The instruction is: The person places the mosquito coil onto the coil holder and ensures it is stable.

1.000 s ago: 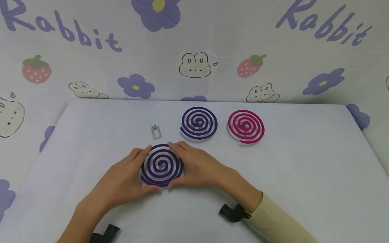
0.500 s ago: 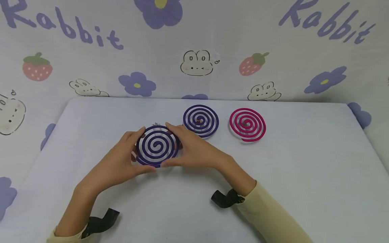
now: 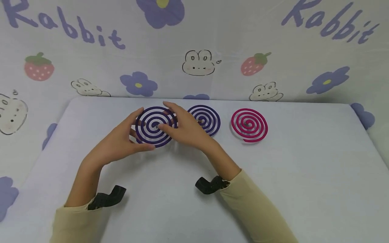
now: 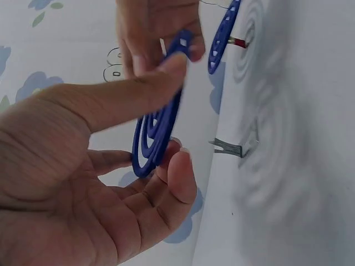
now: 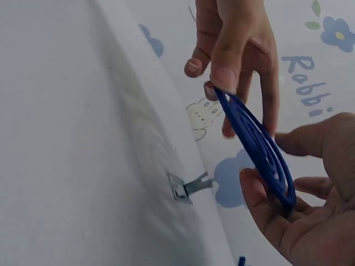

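Note:
A dark blue-purple mosquito coil (image 3: 154,125) is held tilted in the air between both hands. My left hand (image 3: 117,141) grips its left and near rim, thumb in front and fingers behind. My right hand (image 3: 189,130) pinches its right side, with the thumb lying near the spiral's centre. Below the coil, apart from it, a small metal coil stand (image 4: 230,147) with an upright forked prong stands on the table; the right wrist view shows this stand (image 5: 188,185) too. In the head view the held coil largely hides it.
To the right, a second purple coil (image 3: 214,116) sits raised on its own stand, partly behind my right hand. Farther right is a pink coil (image 3: 265,128), also raised. The white table (image 3: 304,162) meets a printed cloth backdrop (image 3: 218,30) at its far edge.
Both hands have lifted the purple coil off the table and carried it away from me, over the metal stand. My right thumb has shifted from the near rim toward the coil's centre.

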`<state>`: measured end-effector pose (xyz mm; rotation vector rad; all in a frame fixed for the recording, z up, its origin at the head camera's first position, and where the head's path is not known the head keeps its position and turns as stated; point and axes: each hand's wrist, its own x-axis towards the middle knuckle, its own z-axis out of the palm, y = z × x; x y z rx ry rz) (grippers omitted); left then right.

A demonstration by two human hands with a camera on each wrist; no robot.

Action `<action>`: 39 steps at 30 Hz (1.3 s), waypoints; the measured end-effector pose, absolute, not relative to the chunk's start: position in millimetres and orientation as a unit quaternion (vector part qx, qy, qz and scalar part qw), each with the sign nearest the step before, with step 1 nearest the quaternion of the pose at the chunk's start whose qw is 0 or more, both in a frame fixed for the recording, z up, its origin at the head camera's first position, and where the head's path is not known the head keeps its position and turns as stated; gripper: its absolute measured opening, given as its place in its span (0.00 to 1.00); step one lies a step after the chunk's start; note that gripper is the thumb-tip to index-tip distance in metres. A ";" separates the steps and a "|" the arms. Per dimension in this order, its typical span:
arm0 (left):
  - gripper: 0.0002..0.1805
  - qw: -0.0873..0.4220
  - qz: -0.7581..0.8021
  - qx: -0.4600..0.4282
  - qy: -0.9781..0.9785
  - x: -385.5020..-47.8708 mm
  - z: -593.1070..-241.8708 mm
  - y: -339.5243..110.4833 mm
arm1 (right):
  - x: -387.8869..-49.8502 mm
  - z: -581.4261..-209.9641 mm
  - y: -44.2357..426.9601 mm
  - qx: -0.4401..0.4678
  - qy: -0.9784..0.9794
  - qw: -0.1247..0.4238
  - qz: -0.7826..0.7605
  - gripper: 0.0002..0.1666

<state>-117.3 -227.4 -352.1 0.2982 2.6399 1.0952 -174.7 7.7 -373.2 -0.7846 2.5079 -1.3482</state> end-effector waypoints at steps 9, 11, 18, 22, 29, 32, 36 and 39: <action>0.53 0.172 0.465 0.052 0.867 -141.3 -345.6 -227.8 | -188.7 -374.9 -17.1 -0.180 0.818 0.074 -0.542 0.37; 0.47 0.174 0.504 0.026 0.846 -143.7 -347.7 -229.4 | -190.3 -375.0 -20.8 -0.163 0.818 0.071 -0.548 0.36; 0.39 0.169 0.563 -0.063 0.806 -150.5 -360.3 -233.7 | -193.6 -381.4 -29.9 -0.127 0.823 0.054 -0.550 0.32; 0.41 0.156 0.578 -0.079 0.797 -153.1 -365.7 -230.8 | -192.4 -385.2 -34.6 -0.118 0.829 0.066 -0.542 0.31; 0.39 0.156 0.566 -0.084 0.805 -155.2 -371.5 -231.1 | -189.1 -389.0 -41.7 -0.122 0.844 0.101 -0.512 0.37; 0.38 0.161 0.558 -0.086 0.809 -155.7 -372.4 -231.8 | -188.7 -390.6 -42.3 -0.121 0.845 0.110 -0.509 0.36; 0.38 0.171 0.550 -0.089 0.813 -155.6 -374.1 -232.8 | -187.2 -392.0 -44.1 -0.105 0.842 0.127 -0.514 0.36; 0.38 0.173 0.543 -0.089 0.817 -155.2 -374.7 -234.1 | -185.8 -392.2 -46.2 -0.090 0.838 0.140 -0.520 0.35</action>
